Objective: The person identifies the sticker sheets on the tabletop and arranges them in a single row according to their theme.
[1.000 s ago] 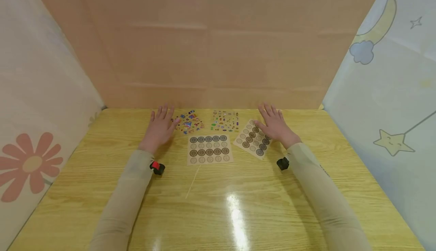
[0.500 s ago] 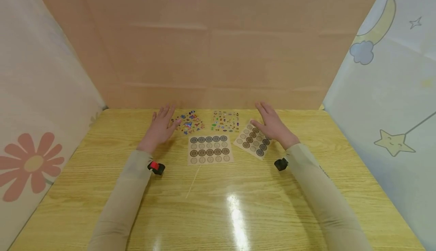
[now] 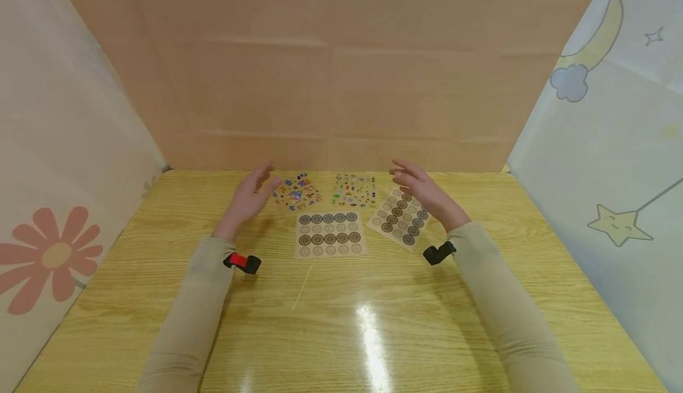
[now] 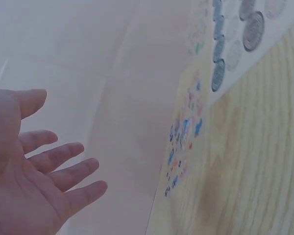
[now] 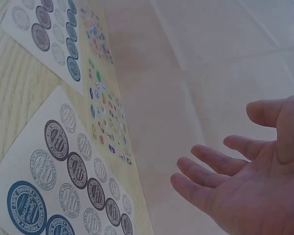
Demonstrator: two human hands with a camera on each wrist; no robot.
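My left hand [image 3: 248, 198] is raised above the table's far left, nearest a clear sheet of colourful stickers [image 3: 295, 195]. Its fingers are relaxed and hold nothing, as the left wrist view shows. On the other side my right hand [image 3: 425, 192] hovers by a tilted paper sheet of round seal stickers [image 3: 396, 220], partly covering its far corner in the head view. That hand's fingers [image 5: 201, 185] are loosely extended, with nothing in them. A second sheet of round seal stickers [image 3: 331, 236] lies flat between the hands. Behind it lies another clear sheet with small stickers [image 3: 354, 190].
A wooden table [image 3: 299, 334] carries all the sheets. A tan backdrop [image 3: 331, 85] stands along its far edge. Patterned side panels rise at left [image 3: 58, 114] and right [image 3: 613, 162]. Black camera mounts [image 3: 439, 254] sit on both wrists.
Both hands have lifted and turned so their palms face inward. The right hand has moved slightly left, showing more of the tilted sheet. All the sheets stay in place.
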